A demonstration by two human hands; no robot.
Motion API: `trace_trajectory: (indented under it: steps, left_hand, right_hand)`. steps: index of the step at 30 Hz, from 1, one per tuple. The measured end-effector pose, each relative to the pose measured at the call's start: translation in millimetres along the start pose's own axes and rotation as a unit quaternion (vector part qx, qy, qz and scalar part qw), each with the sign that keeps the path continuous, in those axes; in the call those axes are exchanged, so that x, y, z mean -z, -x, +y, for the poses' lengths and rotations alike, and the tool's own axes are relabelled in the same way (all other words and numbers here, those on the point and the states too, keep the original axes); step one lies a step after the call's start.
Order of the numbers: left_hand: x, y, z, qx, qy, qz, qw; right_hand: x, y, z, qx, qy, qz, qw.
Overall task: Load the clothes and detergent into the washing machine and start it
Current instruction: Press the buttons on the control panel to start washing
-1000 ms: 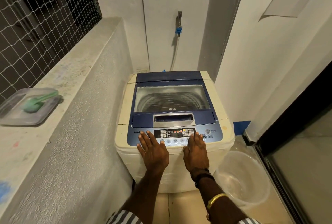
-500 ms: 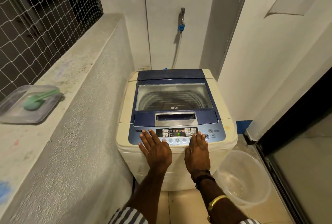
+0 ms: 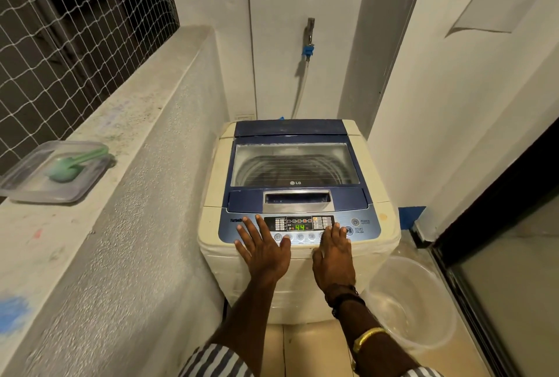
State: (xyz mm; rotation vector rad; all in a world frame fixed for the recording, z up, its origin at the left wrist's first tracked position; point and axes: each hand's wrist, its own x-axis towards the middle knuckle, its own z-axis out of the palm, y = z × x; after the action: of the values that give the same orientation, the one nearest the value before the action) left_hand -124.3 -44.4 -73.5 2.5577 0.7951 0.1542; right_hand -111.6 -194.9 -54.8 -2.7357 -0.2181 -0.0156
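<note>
A cream top-loading washing machine with a blue lid stands against the back wall, lid down. Through the lid's window the drum shows; I cannot make out clothes inside. The control panel is lit and its green display reads 44. My left hand lies flat on the panel's left side, fingers spread. My right hand lies flat beside it, fingertips at the buttons near the start/pause key. Neither hand holds anything.
A clear plastic container with a green scoop sits on the concrete ledge at left, under a netted window. A clear plastic basin stands on the floor right of the machine. A tap and hose hang on the back wall.
The display went from dark to lit and now reads 44. Both hands stay flat on the panel; the view has shifted a little.
</note>
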Motion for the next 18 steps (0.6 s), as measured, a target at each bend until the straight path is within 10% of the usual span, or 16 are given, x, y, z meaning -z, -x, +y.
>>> trace_trajectory:
  steps: [18]
  left_hand:
    - [-1.4,-0.7,-0.6,0.002,-0.002,-0.002,1.000]
  right_hand:
    - [-6.8,-2.1,0.8,-0.013,0.017,0.014,1.000]
